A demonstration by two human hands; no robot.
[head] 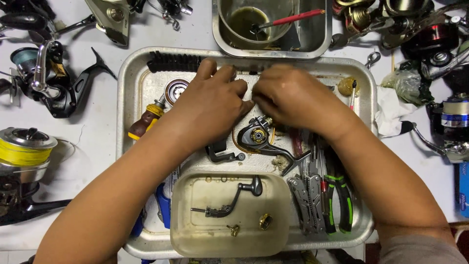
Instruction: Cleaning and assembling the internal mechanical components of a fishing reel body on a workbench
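1. On the white counter [97,122], far left: a reel with yellow line [22,149].
2. In the big silver metal tray [128,78]: a yellow-and-brown screwdriver [146,120].
3. Left hand [212,100]: curled, fingertips pinching something small and hidden.
4. Just below both hands: a black fishing reel body [259,137].
5. Right hand [290,95]: curled, touching the left; grip hidden, cannot tell.
6. Low right: green-handled pliers [337,200].

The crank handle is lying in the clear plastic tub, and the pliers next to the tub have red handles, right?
Not quite. In the head view the crank handle does lie in the clear plastic tub, but the pliers beside it have green and black handles, not red.
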